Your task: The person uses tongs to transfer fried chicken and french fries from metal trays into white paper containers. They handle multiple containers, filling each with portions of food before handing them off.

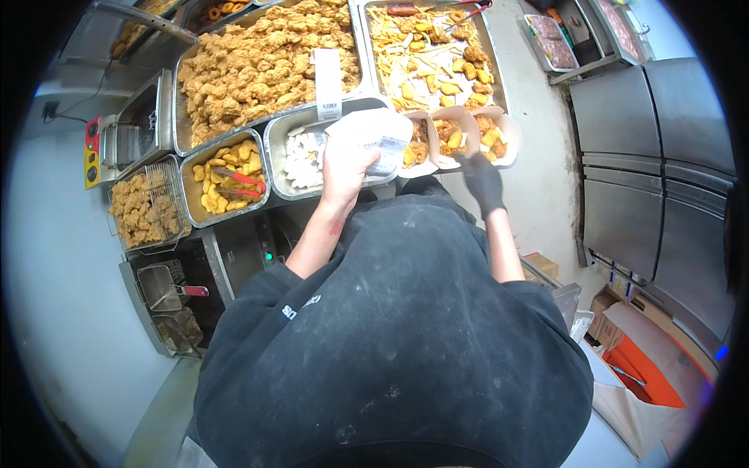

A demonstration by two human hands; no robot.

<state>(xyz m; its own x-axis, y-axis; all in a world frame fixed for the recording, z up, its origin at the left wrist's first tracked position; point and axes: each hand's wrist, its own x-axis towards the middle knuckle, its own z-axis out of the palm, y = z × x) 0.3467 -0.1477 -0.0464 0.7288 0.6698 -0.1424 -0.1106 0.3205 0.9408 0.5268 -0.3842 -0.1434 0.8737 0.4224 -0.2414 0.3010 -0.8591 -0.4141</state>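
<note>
My bare left hand (349, 167) holds white paper slips (380, 131) with print on them, thumb on top. They are over a steel pan (287, 186) that contains small white packets (301, 155). My right hand (483, 184) wears a black glove and is slightly blurred. Its fingertips are at the front of the middle paper carton (434, 126); whether they grip it cannot be told. Three open cartons stand in a row, filled with fried chicken pieces and nuggets (455, 139). Another printed paper strip (327, 82) hangs over a large tray's front edge.
Behind are a tray of fried chicken (263, 64) and a tray (502, 88) of fries and nuggets with tongs. At left are a nugget pan (198, 217) with red-handled tongs (243, 178), a wire basket (167, 193) and a fryer. Steel cabinet doors (620, 210) stand at right.
</note>
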